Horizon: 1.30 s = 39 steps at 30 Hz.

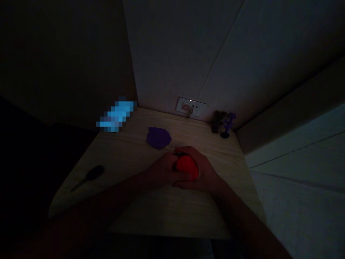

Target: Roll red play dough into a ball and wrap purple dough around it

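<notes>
The room is dim. Both of my hands meet over the middle of a light wooden table (129, 158) and close around a bright red lump (186, 167) that looks like soft clay. My left hand (161, 172) presses it from the left. My right hand (202, 172) cups it from the right, with its fingers curled over the top. A flat purple lump (159, 137) lies on the table just behind my hands.
A dark spoon-like tool (90, 176) lies near the table's left edge. A wall socket with a plug (190, 107) sits at the back, small dark and purple figures (223, 124) stand at the back right corner, and a glowing blue blurred patch (116, 114) is at the back left.
</notes>
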### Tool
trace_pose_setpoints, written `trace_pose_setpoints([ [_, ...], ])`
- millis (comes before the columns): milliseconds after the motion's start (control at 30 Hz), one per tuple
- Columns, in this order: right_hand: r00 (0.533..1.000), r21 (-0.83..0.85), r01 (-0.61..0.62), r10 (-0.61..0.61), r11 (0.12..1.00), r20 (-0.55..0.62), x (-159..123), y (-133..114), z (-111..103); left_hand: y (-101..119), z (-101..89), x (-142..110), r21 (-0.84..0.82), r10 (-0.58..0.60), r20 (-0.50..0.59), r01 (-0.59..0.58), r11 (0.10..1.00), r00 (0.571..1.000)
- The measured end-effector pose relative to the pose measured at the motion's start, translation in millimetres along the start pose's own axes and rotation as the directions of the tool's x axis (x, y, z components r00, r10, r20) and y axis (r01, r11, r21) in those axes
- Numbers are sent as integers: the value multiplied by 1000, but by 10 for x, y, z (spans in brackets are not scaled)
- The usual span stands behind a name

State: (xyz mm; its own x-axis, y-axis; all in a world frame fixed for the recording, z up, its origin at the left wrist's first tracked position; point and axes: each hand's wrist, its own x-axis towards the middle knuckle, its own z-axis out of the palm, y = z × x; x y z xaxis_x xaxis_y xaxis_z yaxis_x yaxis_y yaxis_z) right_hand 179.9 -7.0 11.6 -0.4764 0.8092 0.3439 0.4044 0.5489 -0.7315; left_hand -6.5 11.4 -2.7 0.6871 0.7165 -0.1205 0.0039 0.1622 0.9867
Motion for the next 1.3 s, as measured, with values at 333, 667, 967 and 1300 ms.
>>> trace_pose_setpoints([
  [333,994,46,4,1,999,-107,-14,23,-1,-84,25,30,-180,-2,43,10,984,999],
  [667,994,-31,12,-15,999,-105,-27,31,60,-30,10,23,-81,-37,-19,36,996,999],
  [967,997,14,-14,15,1000,-72,-29,42,67,-35,28,50,-111,-38,-102,27,993,994],
  [1300,993,-74,110,-113,991,-41,-24,35,103,-29,50,13,5,30,-135,-29,1000,990],
])
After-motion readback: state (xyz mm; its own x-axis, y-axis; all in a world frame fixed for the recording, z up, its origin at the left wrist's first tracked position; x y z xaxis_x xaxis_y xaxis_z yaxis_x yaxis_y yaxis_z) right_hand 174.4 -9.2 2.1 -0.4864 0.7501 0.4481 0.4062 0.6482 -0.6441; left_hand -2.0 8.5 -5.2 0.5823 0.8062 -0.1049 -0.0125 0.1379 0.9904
